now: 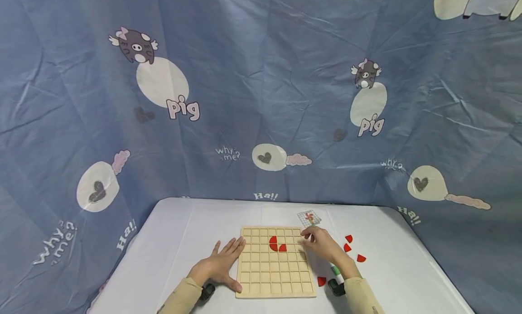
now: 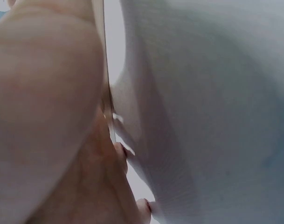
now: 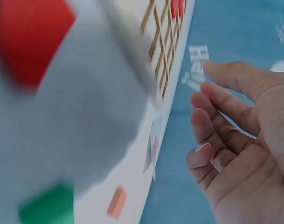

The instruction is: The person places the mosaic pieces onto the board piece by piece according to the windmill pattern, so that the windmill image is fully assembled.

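A square wooden grid board (image 1: 271, 276) lies on the white table. Three red quarter-circle pieces (image 1: 273, 247) sit in neighbouring cells toward its far side. My left hand (image 1: 222, 262) rests at the board's left edge, fingers spread and straight, thumb by the near left corner. Over the board's far right edge hovers my right hand (image 1: 319, 242). In the right wrist view the right hand (image 3: 239, 126) has loosely bent fingers, thumb apart from them, and nothing between. A blurred red piece (image 3: 32, 37) shows large in that view. The left wrist view is mostly filled by the left hand (image 2: 48, 107).
Several loose red pieces (image 1: 361, 258) lie right of the board. Under the right wrist is a green piece (image 1: 335, 270), beside the black wrist camera (image 1: 336, 287). A small printed card (image 1: 309, 218) with a red flower lies beyond the board. A blue patterned curtain (image 1: 265, 101) hangs behind the table.
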Motion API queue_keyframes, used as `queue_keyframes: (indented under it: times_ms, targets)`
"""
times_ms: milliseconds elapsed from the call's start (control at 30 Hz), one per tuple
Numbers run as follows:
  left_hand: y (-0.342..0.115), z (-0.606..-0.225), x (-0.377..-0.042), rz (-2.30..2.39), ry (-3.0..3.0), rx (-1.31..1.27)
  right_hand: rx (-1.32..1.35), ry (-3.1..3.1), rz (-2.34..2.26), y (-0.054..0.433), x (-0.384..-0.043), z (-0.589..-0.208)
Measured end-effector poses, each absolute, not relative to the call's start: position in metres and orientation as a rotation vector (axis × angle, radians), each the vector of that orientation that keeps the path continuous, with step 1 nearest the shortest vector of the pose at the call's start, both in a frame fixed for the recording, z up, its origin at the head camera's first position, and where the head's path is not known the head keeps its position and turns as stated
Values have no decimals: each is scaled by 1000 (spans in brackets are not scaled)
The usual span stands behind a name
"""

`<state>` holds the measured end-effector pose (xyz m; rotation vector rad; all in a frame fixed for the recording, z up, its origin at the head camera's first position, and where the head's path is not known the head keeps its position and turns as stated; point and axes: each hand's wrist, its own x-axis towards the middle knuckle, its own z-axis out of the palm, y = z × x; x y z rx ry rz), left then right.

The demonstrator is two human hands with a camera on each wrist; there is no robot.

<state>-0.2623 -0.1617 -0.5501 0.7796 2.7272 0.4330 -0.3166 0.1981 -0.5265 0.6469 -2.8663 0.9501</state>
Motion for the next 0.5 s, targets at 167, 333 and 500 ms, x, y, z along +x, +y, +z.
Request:
queue_keyframes:
  times_ms: [167,333,500]
  targets:
    - [-161,-550,-263,427,2725,767,501,-2821,926,229,-319,-525]
    - [-161,-548,-262,427,2725,758,350,-2826,914,263,-320,-525]
    - [-160,-545,-261,427,2721,759,221,-2851,892,290,-320,-529]
